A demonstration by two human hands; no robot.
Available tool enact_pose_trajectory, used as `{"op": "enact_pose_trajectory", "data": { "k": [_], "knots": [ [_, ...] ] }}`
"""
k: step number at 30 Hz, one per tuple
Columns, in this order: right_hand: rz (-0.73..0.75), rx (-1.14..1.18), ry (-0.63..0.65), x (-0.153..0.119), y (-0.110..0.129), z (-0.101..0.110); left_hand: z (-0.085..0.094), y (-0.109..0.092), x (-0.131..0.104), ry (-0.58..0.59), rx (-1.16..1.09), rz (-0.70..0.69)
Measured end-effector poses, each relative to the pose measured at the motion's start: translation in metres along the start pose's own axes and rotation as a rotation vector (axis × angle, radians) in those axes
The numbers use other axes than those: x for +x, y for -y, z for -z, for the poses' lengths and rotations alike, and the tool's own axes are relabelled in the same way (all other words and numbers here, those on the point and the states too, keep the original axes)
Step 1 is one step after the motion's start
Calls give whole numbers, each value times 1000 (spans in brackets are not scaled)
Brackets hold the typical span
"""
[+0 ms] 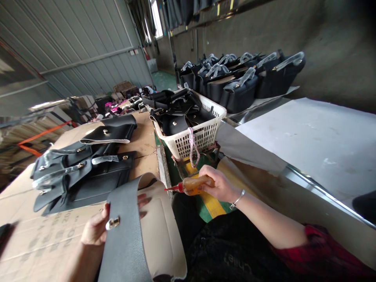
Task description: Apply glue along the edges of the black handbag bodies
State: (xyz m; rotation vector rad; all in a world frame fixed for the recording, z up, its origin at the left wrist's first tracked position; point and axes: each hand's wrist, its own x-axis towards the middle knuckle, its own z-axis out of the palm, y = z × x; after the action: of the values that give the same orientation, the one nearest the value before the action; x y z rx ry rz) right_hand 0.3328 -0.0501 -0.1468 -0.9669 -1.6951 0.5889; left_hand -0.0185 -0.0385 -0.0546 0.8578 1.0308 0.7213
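The black flap (125,243) is curling at the near part of the table's (145,137) right edge, showing its beige inside. The left hand (95,229) is gripping it near the metal clasp (113,223). The right hand (217,184) is closing around an amber bottle (195,185), red nozzle (175,188) pointing to the flap. Black bags (96,184) are lying beyond the left hand. Beside the right edge, a white basket (202,135) is holding black pieces (176,119).

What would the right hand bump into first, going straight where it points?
The right hand aims its red-nozzled squeeze bottle at the beige-backed black flap, so probably that flap's curled edge, though depth is unclear.
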Motion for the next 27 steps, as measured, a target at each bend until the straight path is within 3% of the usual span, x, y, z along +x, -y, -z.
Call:
{"op": "enact_pose_trajectory", "data": {
  "k": [10,21,27],
  "knots": [
    [-57,70,59,-2,-6,3,7,-1,2,16,-41,25],
    [-195,207,176,-32,2,11,24,-6,11,343,-133,54],
    [-243,289,233,-52,14,14,35,-1,11,326,-156,94]
  ]
}}
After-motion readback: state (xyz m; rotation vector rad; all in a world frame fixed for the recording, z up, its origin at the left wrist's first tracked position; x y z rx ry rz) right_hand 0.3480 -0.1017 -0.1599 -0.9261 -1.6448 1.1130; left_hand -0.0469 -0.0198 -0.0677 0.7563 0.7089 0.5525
